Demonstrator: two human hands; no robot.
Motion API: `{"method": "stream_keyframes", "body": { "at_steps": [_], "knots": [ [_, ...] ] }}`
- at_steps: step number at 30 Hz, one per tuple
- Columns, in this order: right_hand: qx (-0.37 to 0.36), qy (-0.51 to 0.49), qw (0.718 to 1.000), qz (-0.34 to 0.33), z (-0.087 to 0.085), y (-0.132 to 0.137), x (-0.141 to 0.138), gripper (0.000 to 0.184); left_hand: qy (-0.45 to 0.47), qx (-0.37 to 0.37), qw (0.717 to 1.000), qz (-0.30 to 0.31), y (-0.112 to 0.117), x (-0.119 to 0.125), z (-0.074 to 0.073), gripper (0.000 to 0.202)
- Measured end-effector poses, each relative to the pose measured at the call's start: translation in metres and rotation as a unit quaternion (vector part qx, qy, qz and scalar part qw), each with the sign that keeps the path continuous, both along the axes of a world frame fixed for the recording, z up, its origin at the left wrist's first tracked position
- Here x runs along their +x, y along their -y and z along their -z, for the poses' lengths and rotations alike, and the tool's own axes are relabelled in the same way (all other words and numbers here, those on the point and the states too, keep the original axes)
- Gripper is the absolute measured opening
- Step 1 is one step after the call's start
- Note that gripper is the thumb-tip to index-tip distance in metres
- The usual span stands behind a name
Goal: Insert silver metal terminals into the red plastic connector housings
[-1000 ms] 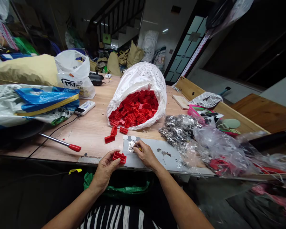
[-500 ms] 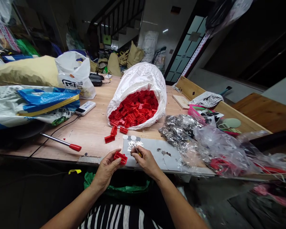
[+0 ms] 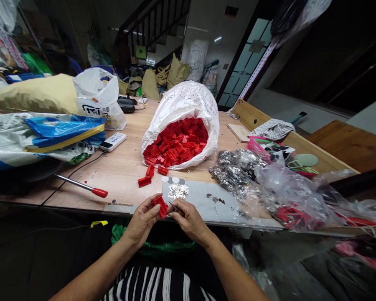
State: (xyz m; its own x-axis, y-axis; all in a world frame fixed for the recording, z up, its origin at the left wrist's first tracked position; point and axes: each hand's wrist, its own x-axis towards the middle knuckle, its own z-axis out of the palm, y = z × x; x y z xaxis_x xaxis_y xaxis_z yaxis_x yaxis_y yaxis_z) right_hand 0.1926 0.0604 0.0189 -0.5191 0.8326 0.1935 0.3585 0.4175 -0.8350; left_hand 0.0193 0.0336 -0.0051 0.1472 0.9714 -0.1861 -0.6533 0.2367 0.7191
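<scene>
The left hand [image 3: 143,220] grips a red plastic housing [image 3: 161,207] between thumb and fingers; the right hand [image 3: 190,218] is closed on a slim pointed tool [image 3: 172,205]. Both are positioned above the near edge of a wooden worktop [image 3: 122,161]. A staircase [image 3: 164,29] and a glass-panelled door [image 3: 246,65] occupy the far side of the dim room.

A white sack [image 3: 189,96] lies at the centre, its mouth facing near and filled with red plastic parts [image 3: 180,144]; three loose parts lie just outside it. A grey sheet [image 3: 203,198] carries a pile of small shiny pieces [image 3: 178,191]. Clear plastic bags [image 3: 269,179] crowd the right side. A red-tipped lever [image 3: 99,192] projects at left.

The housing is at the left hand's fingertips, tilted, on the near side of the shiny pile. The tool tip points toward the housing's right end; contact cannot be determined.
</scene>
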Motion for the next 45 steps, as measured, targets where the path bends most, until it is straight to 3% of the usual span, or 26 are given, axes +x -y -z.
{"method": "stream_keyframes", "body": {
  "at_steps": [4,9,14,16,19,23,32,39,45],
  "knots": [
    [-0.014,-0.002,1.000,-0.027,-0.002,0.003,0.003,0.009,-0.022,0.009,1.000,0.013,0.002,0.000,-0.001,0.039],
    [-0.055,-0.005,0.998,0.013,0.000,0.008,0.009,0.016,-0.059,0.020,0.998,0.022,0.004,0.000,0.000,0.040],
    [0.009,0.022,0.999,0.027,0.002,0.011,0.019,0.027,-0.164,0.087,0.982,0.028,0.000,0.000,0.008,0.043],
    [0.023,0.051,0.998,0.039,0.005,0.011,0.022,0.030,-0.237,0.142,0.961,0.023,-0.004,-0.001,0.011,0.040],
    [0.030,0.084,0.994,0.068,0.011,0.010,0.024,0.029,-0.374,0.219,0.901,-0.004,-0.011,-0.002,0.016,0.034],
    [0.040,0.113,0.988,0.092,0.019,0.008,0.024,0.020,-0.478,0.252,0.841,0.010,-0.021,-0.003,0.023,0.032],
    [0.071,0.155,0.984,0.060,0.022,0.004,0.024,0.018,-0.546,0.280,0.789,0.024,-0.028,-0.002,0.025,0.041],
    [0.065,0.202,0.976,0.057,0.017,0.006,0.020,0.019,-0.552,0.301,0.778,0.015,-0.029,-0.002,0.026,0.040],
    [0.032,0.287,0.948,0.134,0.006,0.013,0.001,0.015,-0.542,0.300,0.785,0.011,-0.030,-0.002,0.028,0.036]
  ]
}}
